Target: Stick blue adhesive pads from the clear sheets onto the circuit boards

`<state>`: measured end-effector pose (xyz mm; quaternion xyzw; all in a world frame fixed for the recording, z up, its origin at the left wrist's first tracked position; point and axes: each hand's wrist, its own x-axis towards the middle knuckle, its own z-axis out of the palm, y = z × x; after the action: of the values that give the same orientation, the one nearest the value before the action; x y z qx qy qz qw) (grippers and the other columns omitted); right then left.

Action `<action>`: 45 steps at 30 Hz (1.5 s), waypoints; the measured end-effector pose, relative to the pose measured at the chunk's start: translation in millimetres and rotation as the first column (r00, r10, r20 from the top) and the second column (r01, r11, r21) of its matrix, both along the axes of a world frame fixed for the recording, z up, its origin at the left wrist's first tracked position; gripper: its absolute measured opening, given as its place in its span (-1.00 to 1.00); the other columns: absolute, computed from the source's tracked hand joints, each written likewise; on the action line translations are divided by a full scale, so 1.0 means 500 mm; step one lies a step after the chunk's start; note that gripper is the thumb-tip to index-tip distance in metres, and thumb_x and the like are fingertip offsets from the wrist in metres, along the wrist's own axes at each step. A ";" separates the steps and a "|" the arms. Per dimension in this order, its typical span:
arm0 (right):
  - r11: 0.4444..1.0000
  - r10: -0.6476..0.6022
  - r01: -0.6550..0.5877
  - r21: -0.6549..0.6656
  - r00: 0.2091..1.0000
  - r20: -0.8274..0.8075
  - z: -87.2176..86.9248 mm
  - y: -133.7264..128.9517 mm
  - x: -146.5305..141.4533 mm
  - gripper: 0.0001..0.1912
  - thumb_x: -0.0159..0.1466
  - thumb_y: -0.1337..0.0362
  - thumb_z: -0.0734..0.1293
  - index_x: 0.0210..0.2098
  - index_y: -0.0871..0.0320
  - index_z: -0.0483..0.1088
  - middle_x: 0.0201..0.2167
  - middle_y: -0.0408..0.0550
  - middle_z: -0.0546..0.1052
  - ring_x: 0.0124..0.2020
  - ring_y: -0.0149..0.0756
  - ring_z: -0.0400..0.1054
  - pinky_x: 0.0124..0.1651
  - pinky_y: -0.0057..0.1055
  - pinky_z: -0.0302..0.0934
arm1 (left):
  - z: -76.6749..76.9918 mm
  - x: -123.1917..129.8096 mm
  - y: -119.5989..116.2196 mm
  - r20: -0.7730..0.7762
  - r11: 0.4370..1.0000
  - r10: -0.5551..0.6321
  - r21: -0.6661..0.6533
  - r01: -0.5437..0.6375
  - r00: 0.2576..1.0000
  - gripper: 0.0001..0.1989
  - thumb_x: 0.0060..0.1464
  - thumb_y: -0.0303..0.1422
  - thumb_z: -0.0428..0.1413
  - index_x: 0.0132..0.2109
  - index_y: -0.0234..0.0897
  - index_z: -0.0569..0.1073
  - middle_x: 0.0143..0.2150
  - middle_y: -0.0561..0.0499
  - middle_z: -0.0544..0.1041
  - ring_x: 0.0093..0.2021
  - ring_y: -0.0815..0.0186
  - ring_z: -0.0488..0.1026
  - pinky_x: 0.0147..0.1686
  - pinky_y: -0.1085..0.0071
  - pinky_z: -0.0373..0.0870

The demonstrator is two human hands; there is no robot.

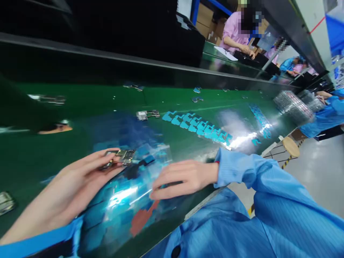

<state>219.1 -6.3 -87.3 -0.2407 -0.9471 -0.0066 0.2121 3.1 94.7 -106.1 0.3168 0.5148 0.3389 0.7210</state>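
My left hand (88, 175) grips a small circuit board (126, 154) between thumb and fingers, its chip side partly showing. The fingers of my right hand (180, 179) are pinched together at the narrow end of a reddish-brown flat piece (141, 220), which looks like thin film and hangs below the fingertips. Beneath both hands lies a spread of shiny, clear and blue plastic film (120, 200). Small black pieces (137, 168) rest on it, between the two hands.
The green bench (182, 143) bears a row of blue cut-out pieces (199, 125), another blue row (260, 120) and several boards, one (147, 114) ahead of my hands. Clear trays (294, 105) are stacked at right, beside a person in blue (325, 113). A stool (291, 147) stands beyond the edge.
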 end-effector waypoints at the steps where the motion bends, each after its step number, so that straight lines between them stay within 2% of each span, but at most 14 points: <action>1: 0.995 -0.076 0.067 -0.073 0.988 -0.136 0.014 -0.019 0.000 -0.72 0.42 0.41 0.17 -0.12 0.24 0.53 -0.11 0.01 0.61 -0.10 -0.39 0.51 0.01 -0.52 0.37 | 0.007 0.002 -0.008 -0.016 1.000 0.008 0.011 -0.008 1.000 -0.97 -0.02 -0.40 0.26 -0.38 -0.15 0.58 -0.47 0.17 0.63 -0.41 0.32 0.64 -0.35 0.64 0.61; 3: 0.937 -0.313 0.212 -0.277 0.863 -0.396 0.031 -0.049 0.005 -0.80 0.38 0.36 0.25 -0.16 0.24 0.53 -0.23 0.00 0.62 -0.23 -0.42 0.52 -0.12 -0.56 0.41 | 0.026 0.008 -0.028 -0.052 0.999 0.018 0.034 -0.016 0.998 -0.94 -0.03 -0.37 0.30 -0.35 -0.20 0.57 -0.48 0.20 0.63 -0.46 0.41 0.61 -0.35 0.69 0.57; 6: 0.744 -0.653 0.318 -0.588 0.531 -0.539 0.024 -0.063 0.014 -0.85 0.24 0.24 0.42 -0.23 0.17 0.51 -0.42 -0.13 0.59 -0.43 -0.45 0.48 -0.33 -0.53 0.43 | 0.048 0.019 -0.056 -0.064 0.990 0.011 0.144 -0.002 0.998 -0.78 -0.11 -0.37 0.38 -0.26 -0.25 0.56 -0.46 0.16 0.66 -0.50 0.45 0.58 -0.40 0.69 0.55; 7: 0.695 -0.710 0.327 -0.640 0.451 -0.541 0.015 -0.061 0.014 -0.85 0.19 0.23 0.45 -0.27 0.16 0.50 -0.45 -0.16 0.58 -0.47 -0.45 0.47 -0.37 -0.53 0.42 | 0.050 0.023 -0.065 -0.069 0.981 0.016 0.193 -0.002 0.997 -0.72 -0.13 -0.35 0.39 -0.22 -0.26 0.56 -0.46 0.14 0.67 -0.49 0.43 0.59 -0.40 0.67 0.55; 9: 0.669 -0.741 0.347 -0.658 0.375 -0.557 0.000 -0.057 0.012 -0.89 0.17 0.28 0.47 -0.35 0.15 0.48 -0.47 -0.17 0.56 -0.46 -0.45 0.45 -0.35 -0.50 0.40 | 0.047 0.030 -0.080 -0.089 0.969 0.002 0.245 0.020 0.996 -0.63 -0.14 -0.29 0.40 -0.15 -0.28 0.54 -0.41 0.07 0.68 -0.44 0.36 0.62 -0.39 0.59 0.58; 12: 0.734 -0.678 0.384 -0.560 0.445 -0.584 -0.006 -0.055 0.014 -0.94 0.22 0.41 0.42 -0.34 0.14 0.47 -0.42 -0.13 0.57 -0.38 -0.41 0.45 -0.26 -0.41 0.37 | 0.036 0.037 -0.099 -0.083 0.976 -0.088 0.193 0.102 0.993 -0.56 -0.08 -0.23 0.36 -0.05 -0.30 0.53 -0.31 -0.04 0.70 -0.29 0.23 0.66 -0.34 0.46 0.60; 15: 0.801 -0.598 0.399 -0.446 0.556 -0.577 0.009 -0.057 0.030 -0.81 0.25 0.53 0.34 -0.24 0.14 0.47 -0.36 -0.07 0.57 -0.30 -0.35 0.45 -0.23 -0.33 0.36 | 0.029 0.041 -0.111 -0.050 0.978 -0.130 0.158 0.136 0.990 -0.59 -0.01 -0.23 0.33 -0.01 -0.25 0.53 -0.28 -0.04 0.71 -0.18 0.23 0.65 -0.27 0.46 0.59; 20: 0.822 -0.565 0.408 -0.398 0.676 -0.473 0.032 -0.063 0.049 -0.67 0.25 0.63 0.27 -0.11 0.19 0.49 -0.27 0.03 0.56 -0.25 -0.31 0.43 -0.21 -0.29 0.35 | 0.027 0.046 -0.124 0.002 0.977 -0.112 0.185 0.110 0.994 -0.70 0.09 -0.31 0.28 -0.01 -0.17 0.52 -0.24 0.05 0.71 -0.19 0.35 0.64 -0.19 0.58 0.56; 23: 0.762 -0.640 0.412 -0.499 0.598 -0.483 0.036 -0.067 0.044 -0.63 0.23 0.59 0.32 -0.06 0.11 0.51 -0.30 -0.06 0.58 -0.29 -0.37 0.45 -0.24 -0.38 0.36 | 0.028 0.049 -0.132 0.045 0.977 -0.136 0.171 0.126 0.990 -0.70 0.11 -0.36 0.26 0.01 -0.17 0.51 -0.18 0.04 0.70 -0.15 0.34 0.64 -0.20 0.60 0.55; 28: 0.500 -0.864 0.341 -0.796 0.261 -0.431 0.037 -0.056 0.034 -0.76 0.13 0.44 0.48 -0.23 0.05 0.56 -0.38 -0.18 0.62 -0.38 -0.41 0.52 -0.23 -0.48 0.44 | 0.033 0.050 -0.144 0.111 0.966 -0.211 0.176 0.190 0.971 -0.67 0.13 -0.42 0.24 0.05 -0.15 0.50 -0.08 0.02 0.68 -0.08 0.29 0.63 -0.18 0.56 0.58; 32: 0.369 -0.911 0.131 -0.920 0.247 -0.330 0.034 -0.038 0.037 -0.93 0.12 0.32 0.51 -0.40 0.08 0.55 -0.45 -0.19 0.61 -0.41 -0.41 0.53 -0.30 -0.52 0.44 | 0.034 0.048 -0.151 0.129 0.936 -0.270 0.266 0.229 0.954 -0.69 0.13 -0.46 0.22 0.03 -0.14 0.53 -0.04 0.02 0.66 -0.10 0.26 0.63 -0.14 0.51 0.59; 37: 0.342 -0.921 0.082 -0.936 0.226 -0.317 0.023 -0.030 0.032 -0.93 0.12 0.28 0.52 -0.39 0.08 0.57 -0.41 -0.17 0.64 -0.39 -0.42 0.53 -0.27 -0.52 0.45 | 0.052 0.049 -0.159 0.091 0.951 -0.247 0.215 0.223 0.965 -0.66 0.09 -0.45 0.23 0.03 -0.17 0.54 -0.11 0.00 0.69 -0.08 0.19 0.63 -0.12 0.42 0.60; 42: 0.408 -0.902 0.132 -0.903 0.209 -0.377 0.023 -0.033 0.018 -0.92 0.11 0.34 0.52 -0.38 0.06 0.58 -0.34 -0.17 0.67 -0.38 -0.39 0.57 -0.23 -0.47 0.52 | 0.076 0.053 -0.163 0.002 0.976 -0.180 0.124 0.179 0.984 -0.63 -0.01 -0.39 0.26 0.00 -0.16 0.57 -0.17 -0.03 0.69 -0.12 0.08 0.64 -0.12 0.23 0.62; 45: 0.406 -0.906 0.194 -0.893 0.211 -0.366 0.029 -0.037 0.012 -0.89 0.09 0.37 0.53 -0.39 0.05 0.59 -0.38 -0.19 0.67 -0.40 -0.36 0.58 -0.26 -0.47 0.54 | 0.082 0.055 -0.163 -0.017 0.981 -0.150 0.123 0.151 0.989 -0.65 -0.04 -0.41 0.26 -0.04 -0.14 0.59 -0.23 0.00 0.70 -0.14 0.07 0.64 -0.12 0.20 0.62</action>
<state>225.0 -24.6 -72.8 -0.6265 -0.4527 0.3755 0.5114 30.6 13.0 -65.3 0.4003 0.4701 0.3137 0.7214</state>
